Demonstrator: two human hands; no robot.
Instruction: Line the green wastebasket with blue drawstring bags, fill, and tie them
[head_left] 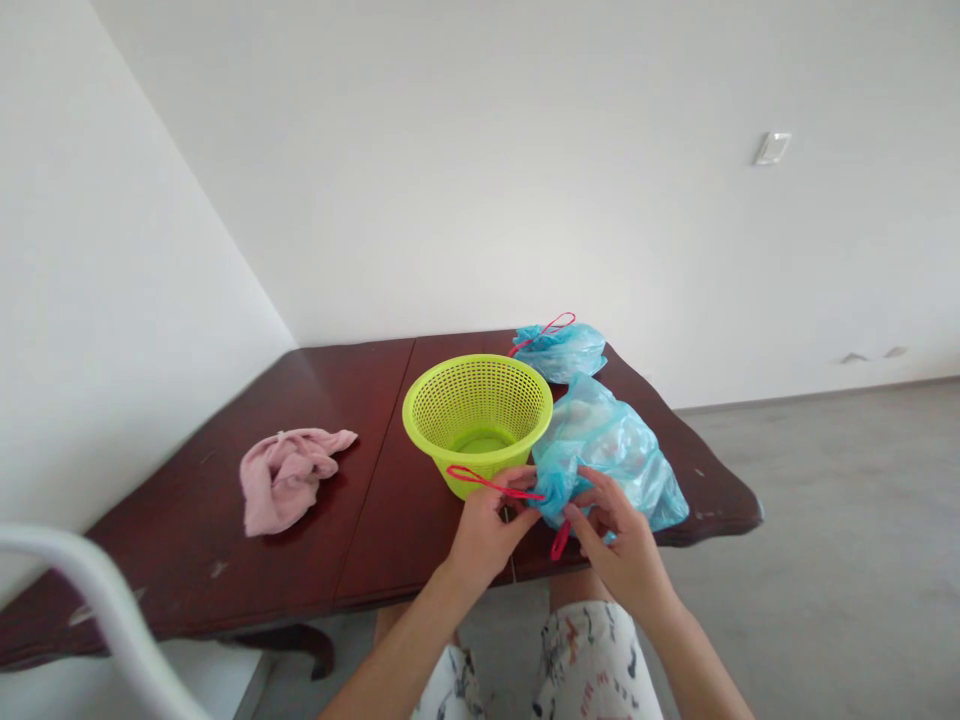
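Observation:
A blue translucent plastic bag (626,445) lies at the front right of the table, its contents too blurred to name. Its gathered neck points toward me, with red drawstring loops (487,482) sticking out on both sides. My left hand (491,520) is closed at the left of the neck, fingers behind it and thumb in front. From the right, my right hand (611,525) pinches the bunched plastic. Just beyond my left hand stands a yellow-green perforated plastic basket (480,455), with nothing visible inside.
A second blue bag with a red drawstring (566,352) rests at the table's back edge, near the wall. On the left lies a crumpled pink cloth (289,478). The dark red wooden table (375,440) has a curved edge. A white curved tube (112,610) crosses the lower left.

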